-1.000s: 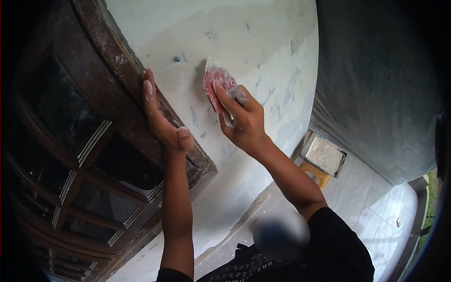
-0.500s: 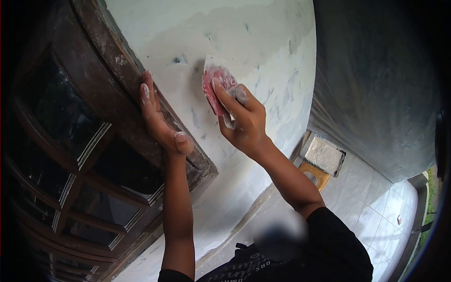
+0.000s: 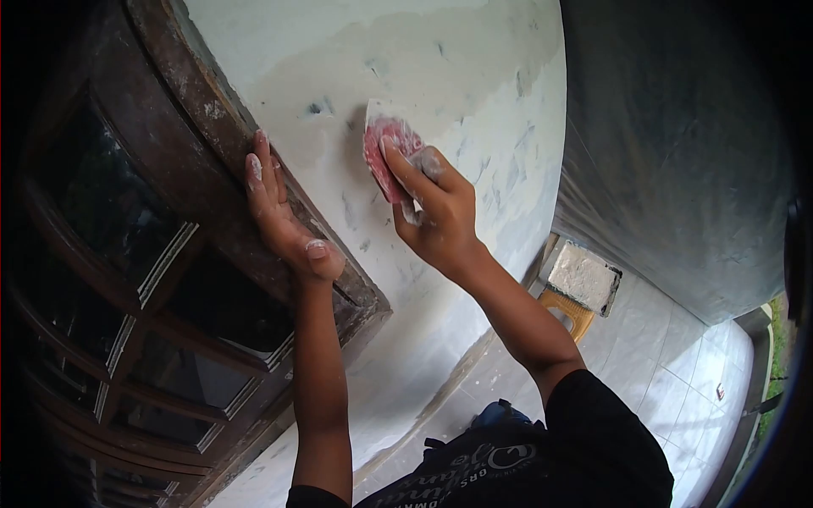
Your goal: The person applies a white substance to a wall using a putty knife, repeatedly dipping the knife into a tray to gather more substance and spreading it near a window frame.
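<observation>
Smeared with white putty, a red plastic putty scraper is gripped in my right hand, thumb along its face. Its whitened top edge is close against the white wall, which has grey patches and dark nicks. My left hand lies flat along the dark wooden window frame, fingers stretched out and dabbed with white. The bare wall lies between the two hands.
Glass panes fill the wooden lattice at left. A tray of putty sits on a yellow-orange stool at right, above the tiled floor. Grey plastic sheeting hangs behind it.
Both hands keep nearly the same place and hold, the scraper staying at the same stretch of wall. The view has shifted slightly, and a blue item shows beside the black shirt.
</observation>
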The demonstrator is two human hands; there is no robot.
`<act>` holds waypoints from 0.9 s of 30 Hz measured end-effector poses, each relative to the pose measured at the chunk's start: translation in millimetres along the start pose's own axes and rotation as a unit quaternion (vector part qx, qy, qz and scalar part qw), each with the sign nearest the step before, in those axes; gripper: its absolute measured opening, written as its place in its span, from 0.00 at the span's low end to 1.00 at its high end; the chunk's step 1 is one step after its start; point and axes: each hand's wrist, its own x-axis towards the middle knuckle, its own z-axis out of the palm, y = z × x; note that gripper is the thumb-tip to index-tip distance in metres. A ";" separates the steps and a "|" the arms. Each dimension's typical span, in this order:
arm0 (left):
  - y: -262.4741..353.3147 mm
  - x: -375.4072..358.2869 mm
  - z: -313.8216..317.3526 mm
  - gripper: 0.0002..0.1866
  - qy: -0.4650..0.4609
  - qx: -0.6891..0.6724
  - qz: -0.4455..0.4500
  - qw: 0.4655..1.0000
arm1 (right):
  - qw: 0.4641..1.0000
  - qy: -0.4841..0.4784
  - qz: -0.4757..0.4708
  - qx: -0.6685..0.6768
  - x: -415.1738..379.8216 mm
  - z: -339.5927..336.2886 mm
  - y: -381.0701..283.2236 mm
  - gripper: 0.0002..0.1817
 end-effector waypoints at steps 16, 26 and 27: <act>-3.0 0.7 1.2 0.49 -0.005 0.022 0.023 0.999 | 0.999 0.028 0.035 0.000 -17.1 -0.5 12.4 0.42; -6.3 0.0 -1.2 0.49 -0.018 0.031 0.036 0.999 | 0.996 -0.078 0.036 0.028 -87.2 -4.9 -22.8 0.44; -5.5 -0.5 -1.0 0.49 -0.021 0.032 0.037 0.999 | 0.997 -0.070 0.029 0.024 -78.1 -8.8 -20.8 0.44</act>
